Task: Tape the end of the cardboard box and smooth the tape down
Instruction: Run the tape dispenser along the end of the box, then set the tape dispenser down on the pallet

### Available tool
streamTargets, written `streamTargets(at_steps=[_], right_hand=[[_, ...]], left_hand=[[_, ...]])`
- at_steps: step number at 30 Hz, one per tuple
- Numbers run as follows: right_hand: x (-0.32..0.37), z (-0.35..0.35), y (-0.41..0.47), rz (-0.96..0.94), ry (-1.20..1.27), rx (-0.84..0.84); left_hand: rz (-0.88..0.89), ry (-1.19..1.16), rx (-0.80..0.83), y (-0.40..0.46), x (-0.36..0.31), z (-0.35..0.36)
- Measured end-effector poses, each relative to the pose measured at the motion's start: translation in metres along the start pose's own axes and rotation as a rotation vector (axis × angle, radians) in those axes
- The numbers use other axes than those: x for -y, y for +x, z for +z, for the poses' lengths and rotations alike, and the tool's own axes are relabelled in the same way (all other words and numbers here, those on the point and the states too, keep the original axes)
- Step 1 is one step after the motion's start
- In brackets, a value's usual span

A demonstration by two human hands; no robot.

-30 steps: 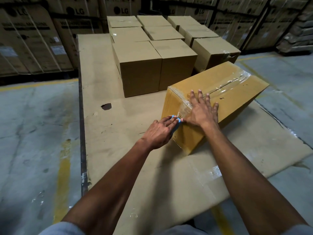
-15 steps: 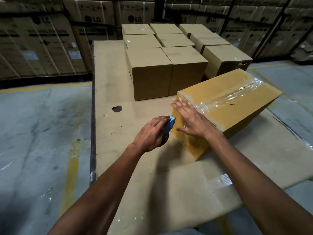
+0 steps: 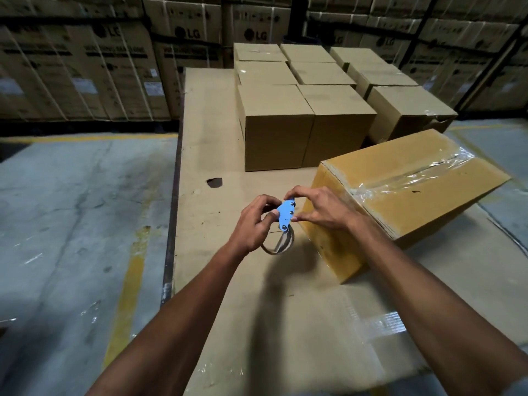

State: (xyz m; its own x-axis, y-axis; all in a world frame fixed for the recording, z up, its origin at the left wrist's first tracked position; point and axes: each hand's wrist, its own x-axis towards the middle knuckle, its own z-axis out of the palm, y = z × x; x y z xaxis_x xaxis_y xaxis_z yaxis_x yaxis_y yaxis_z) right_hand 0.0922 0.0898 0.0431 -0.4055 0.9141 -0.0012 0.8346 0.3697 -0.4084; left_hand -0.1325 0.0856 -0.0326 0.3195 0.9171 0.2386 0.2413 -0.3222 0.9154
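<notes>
A long cardboard box (image 3: 405, 195) lies at an angle on the cardboard-covered platform (image 3: 211, 132), with clear tape (image 3: 400, 178) along its top seam and down over its near end. Just left of that near end I hold a blue tape dispenser (image 3: 285, 215) with a nearly spent tape roll (image 3: 278, 245) hanging below it. My left hand (image 3: 254, 224) grips the dispenser from the left. My right hand (image 3: 320, 210) pinches its upper and right edges with thumb and fingers, off the box.
Several sealed brown boxes (image 3: 285, 124) stand in rows behind the taped box. Stacked LG cartons (image 3: 114, 67) line the back wall. Grey concrete floor with a yellow line (image 3: 128, 281) runs left of the platform edge. A dark hole (image 3: 214, 182) marks the platform.
My right hand left the box's taped end and came to the dispenser. My left hand drew the dispenser back from the box, so the roll now shows. The view shifted.
</notes>
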Motion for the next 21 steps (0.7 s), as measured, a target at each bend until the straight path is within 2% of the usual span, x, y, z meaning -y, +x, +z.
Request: streamTargets(at_steps=[4, 7, 9, 13, 17, 21], right_hand=[[-0.008, 0.001, 0.013, 0.031, 0.115, 0.079], [-0.015, 0.011, 0.02, 0.088, 0.332, 0.103], [-0.018, 0.022, 0.023, 0.133, 0.509, 0.101], [-0.023, 0.044, 0.029, 0.215, 0.759, 0.082], [-0.028, 0.062, 0.036, 0.301, 0.835, 0.028], [-0.033, 0.085, 0.04, 0.403, 0.893, -0.047]], left_hand=[[-0.273, -0.273, 0.065, 0.006, 0.004, -0.006], [-0.365, -0.477, 0.092, 0.011, 0.011, -0.012], [-0.384, -0.532, 0.06, 0.014, 0.018, -0.016], [-0.356, -0.411, 0.045, 0.02, 0.027, -0.022], [-0.267, -0.127, 0.072, 0.019, 0.029, -0.026], [-0.102, 0.161, 0.169, 0.017, 0.04, -0.029]])
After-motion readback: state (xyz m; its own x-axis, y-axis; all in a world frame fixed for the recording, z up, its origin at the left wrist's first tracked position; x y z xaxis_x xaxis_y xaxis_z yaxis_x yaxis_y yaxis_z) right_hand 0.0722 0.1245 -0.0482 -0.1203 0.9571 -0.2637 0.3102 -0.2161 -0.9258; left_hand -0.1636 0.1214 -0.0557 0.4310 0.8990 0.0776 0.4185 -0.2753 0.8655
